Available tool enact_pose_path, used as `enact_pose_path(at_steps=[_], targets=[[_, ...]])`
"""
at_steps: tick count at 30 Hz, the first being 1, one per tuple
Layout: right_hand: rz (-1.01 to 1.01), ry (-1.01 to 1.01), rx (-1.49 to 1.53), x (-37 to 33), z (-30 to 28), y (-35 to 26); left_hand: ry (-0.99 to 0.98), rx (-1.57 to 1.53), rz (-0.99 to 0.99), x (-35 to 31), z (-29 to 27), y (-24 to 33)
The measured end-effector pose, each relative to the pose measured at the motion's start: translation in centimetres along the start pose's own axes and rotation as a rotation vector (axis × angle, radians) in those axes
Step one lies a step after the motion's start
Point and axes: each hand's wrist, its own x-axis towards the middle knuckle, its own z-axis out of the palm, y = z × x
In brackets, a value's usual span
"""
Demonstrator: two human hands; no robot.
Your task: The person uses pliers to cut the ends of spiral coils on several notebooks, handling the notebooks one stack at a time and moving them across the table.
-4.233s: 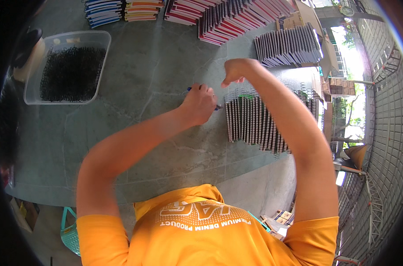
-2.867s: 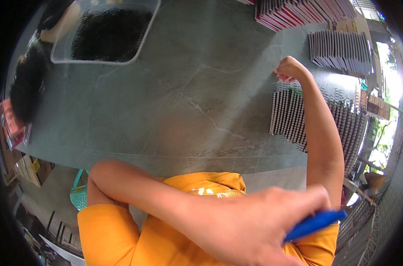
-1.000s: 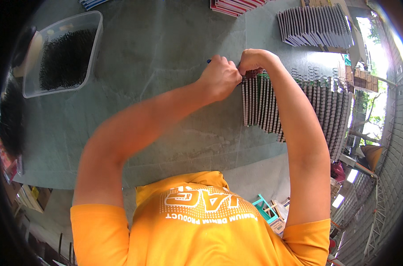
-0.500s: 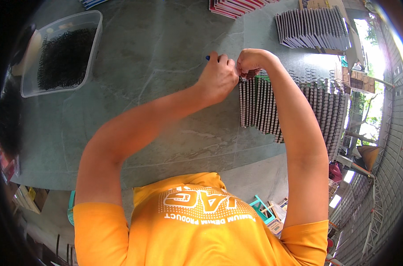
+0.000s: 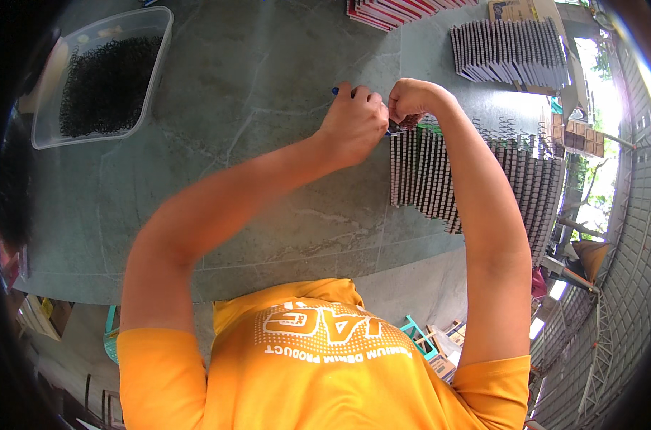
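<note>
My left hand is wrapped round a blue-handled tool that looks like pliers; its dark tip shows beside the fingers of my right hand. My right hand is closed, fingers curled down at the far left end of a row of spiral-bound notebooks. What those fingers pinch is hidden. The notebooks stand packed side by side, black coils facing up and toward me. At the right of the row, loose coil ends stick out past the far edge. My right forearm crosses over the row.
On the grey-green table, a clear plastic tub of black coils stands at the far left. More spiral notebooks stand at the far right, beside a cardboard box. A stack of red-and-white books lies at the far edge.
The view has shifted slightly, so the tub and stacks sit a little differently. My hands stay together at the row's corner, the right one slightly further right and the tool's tip showing more.
</note>
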Motion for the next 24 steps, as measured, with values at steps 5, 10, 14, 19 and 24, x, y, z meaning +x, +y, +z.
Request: enact_pose_path(at_steps=[5, 10, 14, 19, 24], targets=[[-0.034, 0.001, -0.062, -0.2, -0.1, -0.2, -0.031, -0.024, 0.065, 1.0, 0.8, 0.3], [-0.038, -0.056, -0.064, -0.1, -0.2, 0.0, -0.181, -0.192, -0.005, 1.3, 1.0, -0.1], [-0.058, -0.049, 0.025, -0.2, -0.3, 0.1, -0.103, -0.022, 0.026, 0.6, 0.4, -0.4], [0.008, -0.056, 0.009, -0.5, -0.4, -0.4, 0.027, 0.033, 0.062, 0.6, 0.3, 0.2], [-0.003, -0.120, -0.051, -0.7, -0.6, -0.6, -0.098, -0.165, 0.011, 1.4, 1.1, 0.5]])
